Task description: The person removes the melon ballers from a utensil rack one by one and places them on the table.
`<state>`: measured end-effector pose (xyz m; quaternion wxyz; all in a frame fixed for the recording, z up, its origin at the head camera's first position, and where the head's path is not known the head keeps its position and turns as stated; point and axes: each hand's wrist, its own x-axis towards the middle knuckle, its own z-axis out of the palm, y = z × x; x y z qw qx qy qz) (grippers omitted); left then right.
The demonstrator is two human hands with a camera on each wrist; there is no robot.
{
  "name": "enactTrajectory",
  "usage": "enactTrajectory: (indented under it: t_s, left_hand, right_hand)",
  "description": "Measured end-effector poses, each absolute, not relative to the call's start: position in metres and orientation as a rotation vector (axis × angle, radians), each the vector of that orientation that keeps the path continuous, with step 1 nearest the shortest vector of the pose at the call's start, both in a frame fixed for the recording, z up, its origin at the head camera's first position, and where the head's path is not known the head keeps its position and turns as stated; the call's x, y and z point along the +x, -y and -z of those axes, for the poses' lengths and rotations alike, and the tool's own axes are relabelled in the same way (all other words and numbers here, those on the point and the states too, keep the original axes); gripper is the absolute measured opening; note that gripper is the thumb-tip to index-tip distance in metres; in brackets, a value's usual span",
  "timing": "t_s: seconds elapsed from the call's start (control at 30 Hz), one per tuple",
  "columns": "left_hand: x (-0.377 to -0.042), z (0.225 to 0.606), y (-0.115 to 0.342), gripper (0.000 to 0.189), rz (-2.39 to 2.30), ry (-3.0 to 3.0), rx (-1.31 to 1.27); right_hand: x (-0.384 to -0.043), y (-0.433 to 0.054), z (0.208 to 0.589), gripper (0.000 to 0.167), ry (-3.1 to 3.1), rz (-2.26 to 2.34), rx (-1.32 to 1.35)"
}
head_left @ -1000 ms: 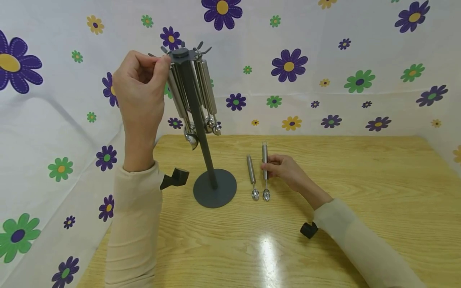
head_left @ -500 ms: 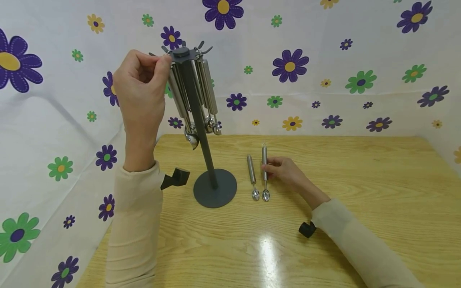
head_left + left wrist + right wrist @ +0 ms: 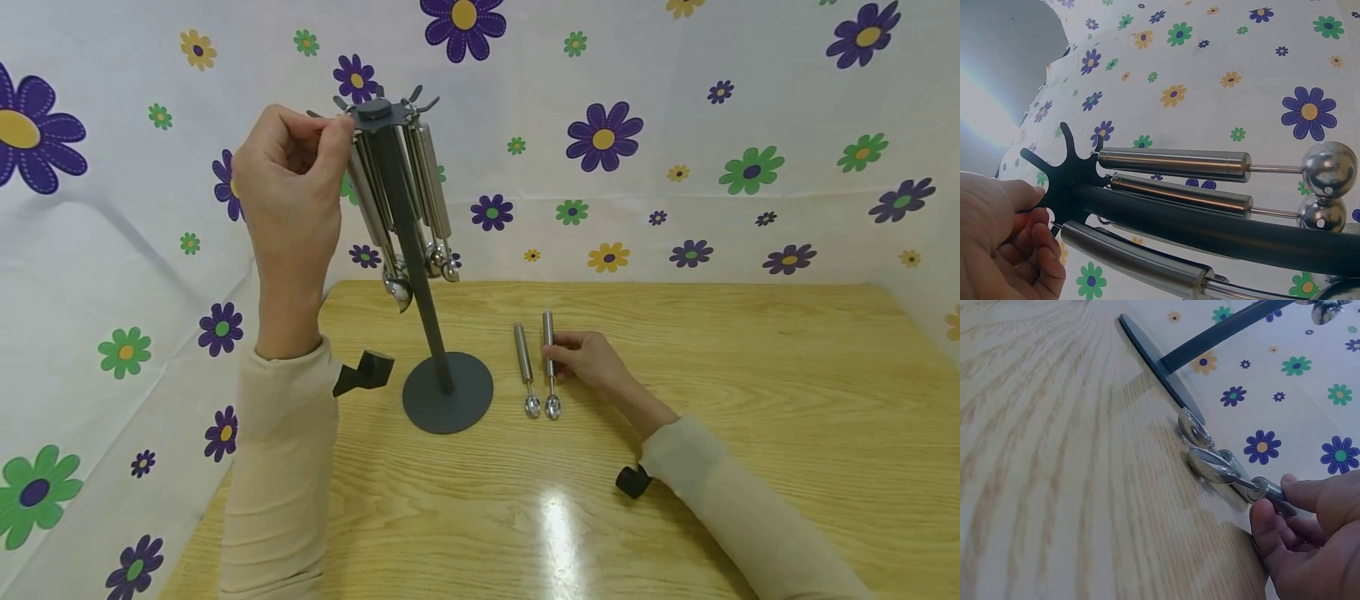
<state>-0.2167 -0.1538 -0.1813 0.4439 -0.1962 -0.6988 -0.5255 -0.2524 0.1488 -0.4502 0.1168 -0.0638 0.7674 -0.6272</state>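
My left hand [image 3: 296, 179] pinches the edge of the hooked top [image 3: 1054, 181] of a dark grey utensil stand [image 3: 416, 250]. Several steel melon ballers [image 3: 431, 179] hang from its hooks, round bowls downward. To the right, my right hand [image 3: 592, 362] pinches the handle of another melon baller [image 3: 549, 346] between thumb and fingers. Its bowl points toward me, low over the table. Just left of it a similar melon baller [image 3: 523, 358] lies on the wood. In the right wrist view, the held one's bowl [image 3: 1210, 467] overlaps the lying one's bowl [image 3: 1194, 429].
The stand's round base [image 3: 447, 404] sits on the wooden table [image 3: 487, 500], left of the two loose utensils. A flower-printed cloth [image 3: 675, 200] hangs behind the table and along its left side. Each sleeve carries a black wrist mount [image 3: 367, 371].
My right hand has shifted slightly left and toward me; the handle end of its melon baller has come down while the bowl has hardly moved. The left hand keeps its place on the stand.
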Motion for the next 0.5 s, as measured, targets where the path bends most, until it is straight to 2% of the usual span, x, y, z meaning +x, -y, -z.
enactTrajectory:
  t_s: [0.5]
  left_hand:
    - [-0.2152, 0.1814, 0.1547, 0.011, 1.304, 1.731, -0.492]
  right_hand:
    - [-0.2521, -0.1386, 0.4487, 0.033, -2.458, 1.684, -0.133]
